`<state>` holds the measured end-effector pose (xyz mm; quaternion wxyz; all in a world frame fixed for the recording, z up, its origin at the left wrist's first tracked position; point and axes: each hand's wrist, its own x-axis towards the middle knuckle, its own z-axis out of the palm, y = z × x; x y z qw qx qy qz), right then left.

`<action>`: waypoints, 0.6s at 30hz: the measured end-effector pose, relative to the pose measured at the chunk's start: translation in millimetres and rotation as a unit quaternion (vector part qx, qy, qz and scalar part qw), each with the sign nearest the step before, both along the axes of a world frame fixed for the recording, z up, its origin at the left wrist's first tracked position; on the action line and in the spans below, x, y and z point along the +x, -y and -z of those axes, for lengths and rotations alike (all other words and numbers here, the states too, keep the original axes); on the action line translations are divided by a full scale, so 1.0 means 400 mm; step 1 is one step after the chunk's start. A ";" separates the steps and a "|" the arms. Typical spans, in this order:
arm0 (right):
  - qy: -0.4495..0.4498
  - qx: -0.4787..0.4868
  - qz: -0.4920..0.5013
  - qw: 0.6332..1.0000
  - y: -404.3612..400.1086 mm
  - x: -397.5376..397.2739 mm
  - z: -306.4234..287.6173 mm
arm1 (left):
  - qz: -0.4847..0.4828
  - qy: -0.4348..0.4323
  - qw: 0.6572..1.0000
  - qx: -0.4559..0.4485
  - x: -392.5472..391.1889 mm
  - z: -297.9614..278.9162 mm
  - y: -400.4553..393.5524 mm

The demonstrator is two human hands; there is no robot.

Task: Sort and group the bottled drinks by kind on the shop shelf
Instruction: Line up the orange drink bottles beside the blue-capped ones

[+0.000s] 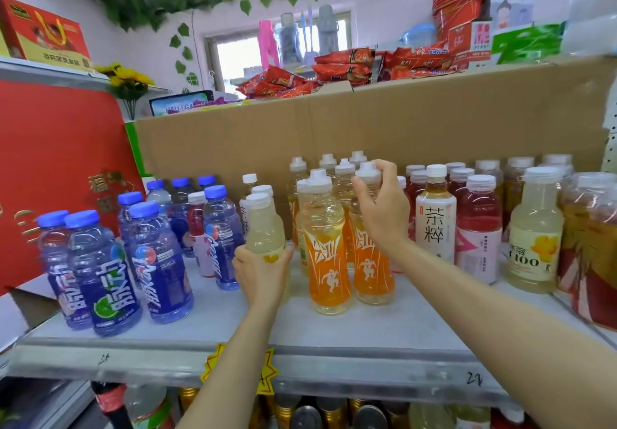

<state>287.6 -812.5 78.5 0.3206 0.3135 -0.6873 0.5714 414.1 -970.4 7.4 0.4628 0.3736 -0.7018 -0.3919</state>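
Observation:
My left hand [262, 271] grips the lower body of a pale cloudy lemon drink bottle [263, 224] with a white cap, held just above the shelf [384, 328]. My right hand [380, 204] curls round the neck of an orange-labelled bottle [370, 261] standing at the front of the orange group. Another orange-labelled bottle [327, 255] stands beside it to the left, with several more behind. Blue-capped blue sports drinks [103, 271] crowd the shelf's left part. A white-labelled tea bottle [435, 218], a pink-labelled red drink [477, 228] and a second pale lemon bottle [534, 238] stand to the right.
A cardboard sheet [367, 128] backs the shelf. A red panel [56, 168] closes the left side. Shrink-wrapped amber bottles [591, 245] fill the far right. Red snack packs [350, 67] lie on top. A yellow price tag [267, 372] hangs on the shelf's front rail; cans sit below.

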 end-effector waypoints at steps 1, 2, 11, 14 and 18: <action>-0.002 0.001 -0.002 1.000 0.002 -0.001 0.001 | 0.015 -0.001 1.000 0.009 -0.003 0.002 0.006; -0.003 0.005 -0.002 1.000 0.003 -0.003 0.001 | 0.026 -0.003 1.000 0.015 -0.005 0.003 0.013; -0.001 0.057 0.000 0.998 -0.006 0.002 -0.004 | 0.075 -0.175 0.982 -0.005 0.114 -0.086 -0.028; 0.020 0.047 -0.023 0.998 -0.025 0.018 0.003 | 0.115 -0.204 0.972 -0.001 0.158 -0.119 -0.072; 0.018 0.013 0.001 1.000 -0.055 0.073 -0.005 | 0.198 -0.221 0.955 0.029 0.197 -0.149 -0.139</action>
